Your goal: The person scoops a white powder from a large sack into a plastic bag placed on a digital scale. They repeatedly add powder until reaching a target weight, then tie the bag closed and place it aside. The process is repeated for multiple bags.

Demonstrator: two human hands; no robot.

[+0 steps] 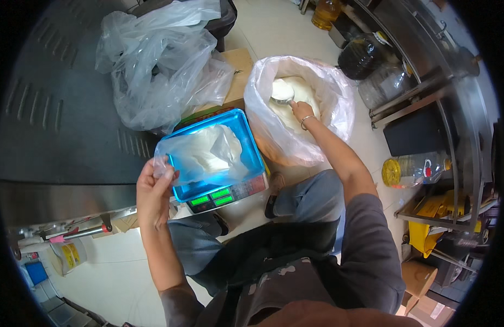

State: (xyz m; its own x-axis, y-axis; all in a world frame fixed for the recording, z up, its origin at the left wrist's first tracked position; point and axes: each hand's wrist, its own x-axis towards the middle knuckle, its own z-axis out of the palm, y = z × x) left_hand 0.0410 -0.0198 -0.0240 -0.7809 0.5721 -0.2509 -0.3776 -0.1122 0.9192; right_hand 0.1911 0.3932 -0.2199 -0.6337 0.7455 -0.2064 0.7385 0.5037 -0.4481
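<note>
My left hand (154, 188) pinches the edge of a clear plastic bag (178, 158). White powder (211, 158) lies inside that bag, which rests in a blue tray (254, 147). Under the tray is a digital scale (230, 197) with lit green displays. With my right arm stretched forward, my right hand (302, 111) grips the handle of a scoop (288, 101). The scoop's bowl is heaped with white powder. It is inside the mouth of a large sack with a plastic liner (333, 103), over more of the same powder.
Crumpled clear plastic bags (159, 60) are piled beyond the tray, by a cardboard box (239, 65). A dark metal cabinet (72, 125) flanks the left. At right, a metal rack (453, 136) stands near large bottles, including one lying with yellow oil (415, 170).
</note>
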